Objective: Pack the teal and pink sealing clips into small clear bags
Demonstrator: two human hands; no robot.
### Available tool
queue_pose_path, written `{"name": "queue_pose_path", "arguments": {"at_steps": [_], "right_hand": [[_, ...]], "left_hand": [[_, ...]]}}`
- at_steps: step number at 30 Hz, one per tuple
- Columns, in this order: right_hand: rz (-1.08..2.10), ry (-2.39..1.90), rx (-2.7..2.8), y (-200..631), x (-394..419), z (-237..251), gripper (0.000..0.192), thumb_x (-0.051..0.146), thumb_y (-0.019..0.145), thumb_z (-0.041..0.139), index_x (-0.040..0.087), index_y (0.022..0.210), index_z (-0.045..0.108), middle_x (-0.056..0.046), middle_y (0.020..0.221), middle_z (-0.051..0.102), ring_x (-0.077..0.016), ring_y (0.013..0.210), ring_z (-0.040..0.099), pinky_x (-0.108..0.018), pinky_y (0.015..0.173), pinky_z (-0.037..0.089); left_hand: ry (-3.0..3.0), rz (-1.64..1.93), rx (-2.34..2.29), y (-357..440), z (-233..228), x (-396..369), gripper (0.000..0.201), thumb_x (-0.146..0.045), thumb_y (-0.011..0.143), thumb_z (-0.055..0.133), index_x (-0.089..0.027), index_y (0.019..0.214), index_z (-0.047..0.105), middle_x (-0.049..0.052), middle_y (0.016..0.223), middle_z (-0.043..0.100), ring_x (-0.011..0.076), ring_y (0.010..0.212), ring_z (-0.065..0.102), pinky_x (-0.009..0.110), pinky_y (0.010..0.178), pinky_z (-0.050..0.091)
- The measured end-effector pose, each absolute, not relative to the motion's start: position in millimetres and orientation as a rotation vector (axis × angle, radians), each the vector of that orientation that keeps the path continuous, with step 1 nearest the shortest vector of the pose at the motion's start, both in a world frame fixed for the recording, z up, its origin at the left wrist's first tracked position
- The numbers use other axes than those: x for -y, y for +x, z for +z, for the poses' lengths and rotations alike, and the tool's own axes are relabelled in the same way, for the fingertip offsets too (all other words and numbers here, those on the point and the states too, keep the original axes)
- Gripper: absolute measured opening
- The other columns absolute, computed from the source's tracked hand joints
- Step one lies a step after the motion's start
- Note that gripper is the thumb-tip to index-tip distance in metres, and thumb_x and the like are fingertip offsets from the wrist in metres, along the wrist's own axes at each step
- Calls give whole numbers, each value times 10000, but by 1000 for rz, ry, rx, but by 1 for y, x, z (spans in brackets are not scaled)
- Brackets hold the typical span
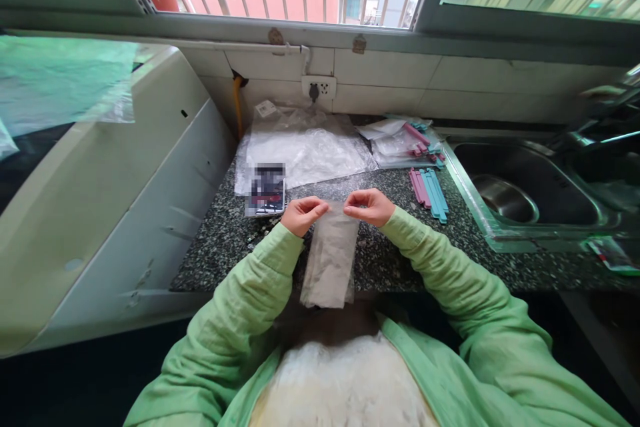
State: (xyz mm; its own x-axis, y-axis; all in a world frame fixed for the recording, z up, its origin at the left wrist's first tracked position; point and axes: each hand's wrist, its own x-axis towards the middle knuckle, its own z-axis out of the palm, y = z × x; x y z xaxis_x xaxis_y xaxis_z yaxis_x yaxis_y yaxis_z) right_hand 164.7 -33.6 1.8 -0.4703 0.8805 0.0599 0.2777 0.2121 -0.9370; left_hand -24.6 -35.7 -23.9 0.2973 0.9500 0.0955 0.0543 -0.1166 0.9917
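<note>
Between both hands hangs a clear plastic bag (330,253), long and narrow, its lower end reaching past the counter's front edge. My left hand (304,213) pinches its top left corner between thumb and fingers. At the top right corner, my right hand (369,207) pinches it the same way. Whether the bag's mouth is parted cannot be made out. Right of my right hand, pink strips (419,188) and light blue strips (434,195), which look like plastic sealing clips, lie side by side on the counter.
Large clear plastic sheeting (320,147) lies behind my hands. A partly blurred phone-like object (267,190) is near my left hand. Bags with more clips (405,140) lie at the back right. A steel sink (530,180) borders the speckled counter (385,260); a pale appliance (125,213) stands left.
</note>
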Motion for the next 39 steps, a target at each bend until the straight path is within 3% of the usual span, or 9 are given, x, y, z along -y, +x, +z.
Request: {"name": "queue_pose_path", "arguments": {"at_steps": [19, 27, 39], "right_hand": [[1082, -1091, 1960, 165, 33, 0, 331, 446, 658, 559, 116, 628, 553, -8, 572, 531, -82, 534, 443, -227, 540, 388], [1028, -1095, 1978, 164, 34, 1, 270, 378, 667, 543, 111, 629, 562, -16, 578, 539, -85, 538, 450, -226, 547, 395], [977, -1087, 1993, 162, 33, -4, 275, 384, 673, 542, 115, 627, 576, -5, 560, 544, -77, 525, 447, -214, 531, 394]], "left_hand": [[1487, 1090, -1015, -22, -22, 38, 295, -416, 656, 592, -127, 615, 634, -6, 553, 560, 78, 517, 457, 197, 484, 357], [1422, 1047, -1016, -21, -25, 35, 348, -462, 607, 625, -122, 686, 633, -11, 560, 571, 76, 509, 455, 200, 504, 379], [1419, 1112, -978, -17, -30, 34, 262, -388, 591, 657, -130, 554, 630, -8, 536, 576, 84, 537, 475, 207, 552, 405]]}}
